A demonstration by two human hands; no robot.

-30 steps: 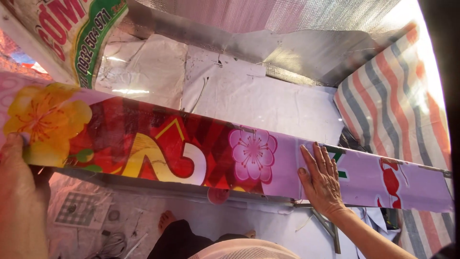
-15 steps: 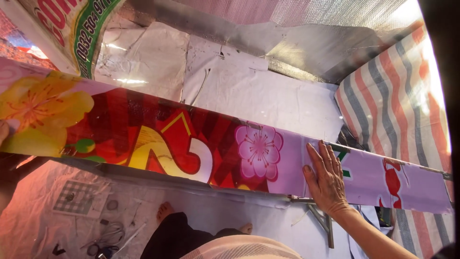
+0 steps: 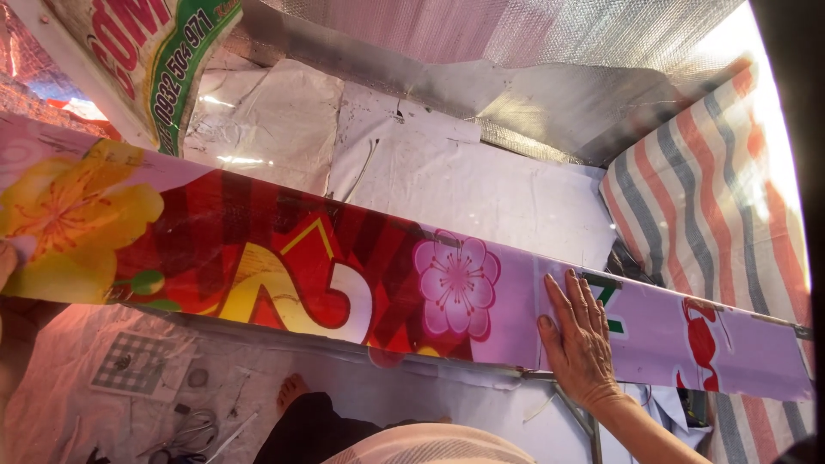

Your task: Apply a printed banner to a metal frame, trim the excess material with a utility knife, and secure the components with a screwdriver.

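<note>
A long printed banner strip (image 3: 326, 266) runs across the view from upper left to lower right, with a yellow flower, red patterned middle, a pink blossom and a pale purple end. My right hand (image 3: 580, 344) lies flat on the purple part, fingers spread, pressing it down. My left hand (image 3: 7, 262) shows only as a sliver at the left edge, against the banner's yellow-flower end; its grip is hidden.
A striped red, grey and white tarp (image 3: 722, 206) hangs at the right. Silver foil sheeting (image 3: 481, 51) and white sheets (image 3: 464, 180) lie behind the banner. Below are a bare foot (image 3: 290, 391), scissors (image 3: 193, 425) and a checked paper (image 3: 137, 365) on the floor.
The view has drifted so the banner sits slightly lower and further right. My left hand has slid almost out of view at the left. My right hand stays flat on the purple part.
</note>
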